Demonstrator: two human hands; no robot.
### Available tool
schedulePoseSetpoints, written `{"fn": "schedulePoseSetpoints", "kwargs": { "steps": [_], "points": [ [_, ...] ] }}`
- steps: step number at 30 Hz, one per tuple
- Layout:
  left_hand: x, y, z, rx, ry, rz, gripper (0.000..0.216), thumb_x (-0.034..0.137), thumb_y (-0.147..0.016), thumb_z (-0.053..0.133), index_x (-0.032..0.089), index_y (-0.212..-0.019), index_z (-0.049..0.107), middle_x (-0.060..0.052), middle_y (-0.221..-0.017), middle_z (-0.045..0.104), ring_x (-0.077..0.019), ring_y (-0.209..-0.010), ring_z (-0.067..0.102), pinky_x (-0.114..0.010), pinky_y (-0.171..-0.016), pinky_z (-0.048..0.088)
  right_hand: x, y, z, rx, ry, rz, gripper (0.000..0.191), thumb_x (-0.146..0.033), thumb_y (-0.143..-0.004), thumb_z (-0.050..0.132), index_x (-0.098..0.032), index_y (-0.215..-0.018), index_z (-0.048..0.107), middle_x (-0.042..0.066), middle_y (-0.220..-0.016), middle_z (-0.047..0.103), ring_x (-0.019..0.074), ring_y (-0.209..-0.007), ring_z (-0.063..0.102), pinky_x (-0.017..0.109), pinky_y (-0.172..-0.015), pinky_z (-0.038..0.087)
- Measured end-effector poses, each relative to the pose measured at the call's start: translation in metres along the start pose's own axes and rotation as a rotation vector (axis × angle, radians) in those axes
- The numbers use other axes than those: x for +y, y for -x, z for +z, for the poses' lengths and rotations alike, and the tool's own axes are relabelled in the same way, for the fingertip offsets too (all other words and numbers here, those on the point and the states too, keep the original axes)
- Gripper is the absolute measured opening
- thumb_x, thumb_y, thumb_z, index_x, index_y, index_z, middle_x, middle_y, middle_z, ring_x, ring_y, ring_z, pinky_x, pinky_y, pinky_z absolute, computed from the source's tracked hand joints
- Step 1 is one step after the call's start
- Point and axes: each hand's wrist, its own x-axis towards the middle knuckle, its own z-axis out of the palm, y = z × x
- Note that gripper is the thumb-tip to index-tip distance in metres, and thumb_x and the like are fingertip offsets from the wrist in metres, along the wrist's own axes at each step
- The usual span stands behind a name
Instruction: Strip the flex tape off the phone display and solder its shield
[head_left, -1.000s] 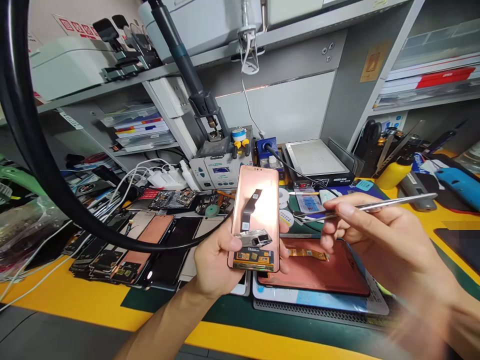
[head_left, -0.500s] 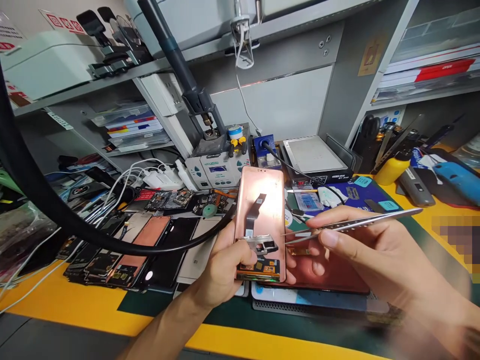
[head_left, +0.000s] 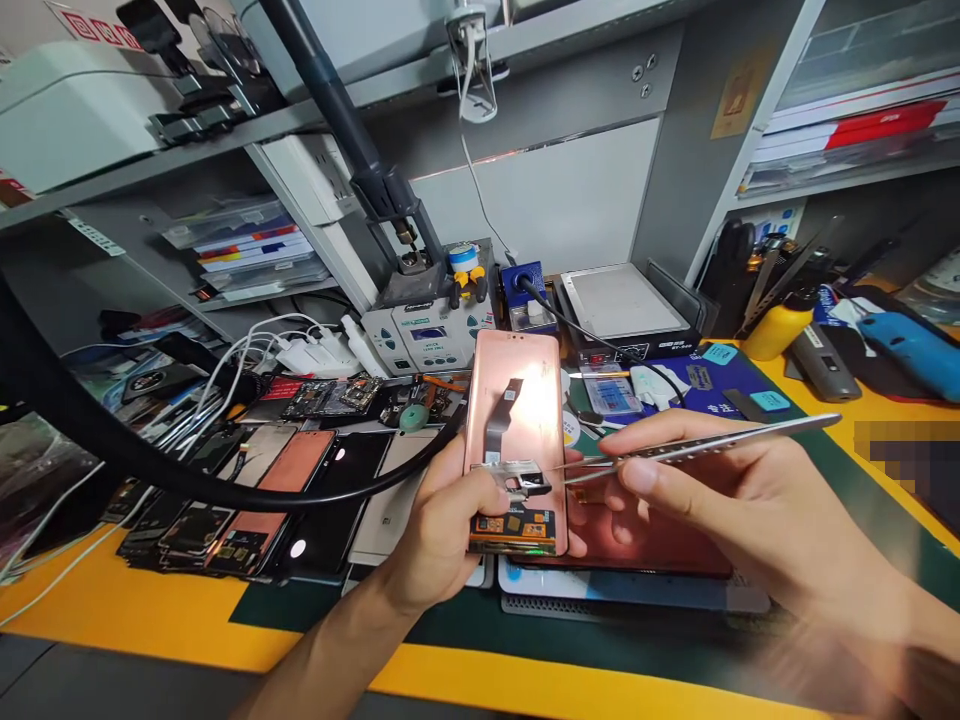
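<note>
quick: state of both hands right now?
Left hand: closed, holding the copper screen panel upright.
Right hand: closed on the tweezers, tips at the metal bracket on the panel.

We are facing a grey back wall [head_left: 577, 90] with a white panel [head_left: 570, 210] that is catching a thin strip of light. Grey shelves [head_left: 225, 138] are running along the left, more shelving [head_left: 862, 168] is standing at right, and a dark green mat [head_left: 600, 650] is lying on the yellow workbench [head_left: 97, 610].
</note>
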Motion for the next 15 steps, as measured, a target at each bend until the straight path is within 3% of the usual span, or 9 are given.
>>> {"fn": "schedulePoseSetpoints", "kwargs": {
  "steps": [6, 12, 15],
  "points": [
    [0.002, 0.002, 0.003, 0.081, -0.059, -0.004, 0.103, 0.012, -0.062, 0.06, 0.014, -0.16, 0.025, -0.002, -0.072, 0.077, -0.027, -0.046, 0.072, -0.034, -0.042, 0.059, 0.003, -0.001, -0.002, 0.005, 0.121, -0.063, 0.018, -0.031, -0.079, 0.09, -0.03, -0.096, 0.086, 0.002, -0.08, 0.083, 0.016, -0.066, 0.077, 0.02, -0.061, 0.065],
    [0.003, 0.001, 0.004, -0.002, -0.041, -0.009, 0.1, 0.012, -0.065, 0.059, 0.016, -0.159, 0.026, -0.003, -0.078, 0.079, -0.0272, -0.05, 0.074, -0.043, -0.053, 0.064, -0.006, 0.004, 0.013, 0.136, 0.083, 0.05, 0.011, -0.033, -0.078, 0.091, -0.027, -0.086, 0.086, 0.002, -0.08, 0.083, 0.0179, -0.066, 0.078, 0.022, -0.061, 0.067],
    [0.002, 0.0, 0.004, 0.0, -0.033, -0.004, 0.101, 0.012, -0.064, 0.059, 0.015, -0.159, 0.026, -0.005, -0.083, 0.08, -0.0283, -0.054, 0.076, -0.045, -0.057, 0.065, -0.005, 0.001, 0.01, 0.076, 0.124, 0.024, 0.012, -0.033, -0.079, 0.09, -0.028, -0.089, 0.087, 0.002, -0.083, 0.083, 0.0174, -0.069, 0.079, 0.02, -0.063, 0.067]
  ]
}}
